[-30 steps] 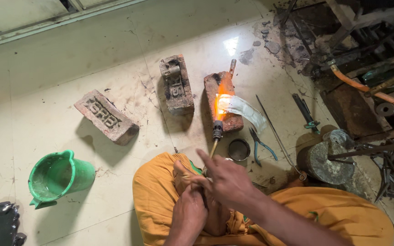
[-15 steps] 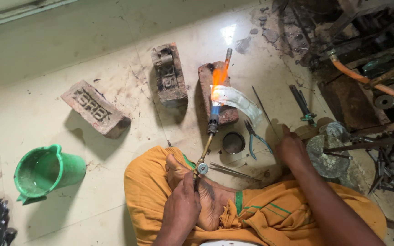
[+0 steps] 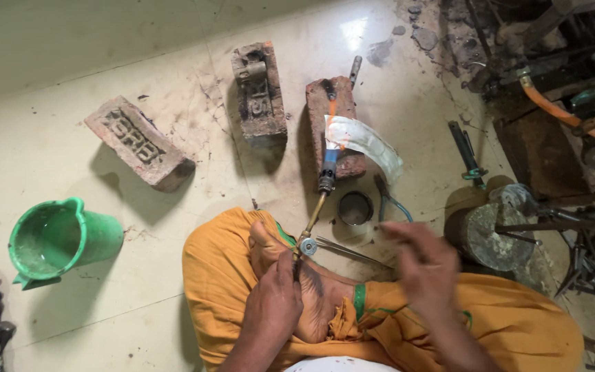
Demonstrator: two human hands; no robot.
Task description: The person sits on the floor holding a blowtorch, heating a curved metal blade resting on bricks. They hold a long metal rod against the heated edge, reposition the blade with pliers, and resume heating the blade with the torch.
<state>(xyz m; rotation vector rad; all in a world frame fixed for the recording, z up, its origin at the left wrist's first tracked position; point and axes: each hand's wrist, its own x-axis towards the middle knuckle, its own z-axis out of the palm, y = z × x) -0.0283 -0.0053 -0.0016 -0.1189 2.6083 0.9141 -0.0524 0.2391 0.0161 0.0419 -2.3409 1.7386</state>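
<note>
left hand (image 3: 275,303) grips torch (image 3: 315,210); bucket (image 3: 56,238) wet

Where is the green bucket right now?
In the head view the green bucket stands on the pale floor at the far left, below the angled brick and left of the person's orange-clad knee.

A small metal workshop, worked on the floor. Three bricks (image 3: 263,93) lie on the stained cream tiles (image 3: 70,62), one (image 3: 335,124) serving as a rest for a torch (image 3: 321,186). Pliers (image 3: 388,200), tweezers (image 3: 349,249) and a small round tin (image 3: 355,207) lie nearby. An orange hose (image 3: 559,110) runs through dark scrap metal (image 3: 587,255), beside a stump block (image 3: 487,235) and a green bucket (image 3: 63,238).
</note>
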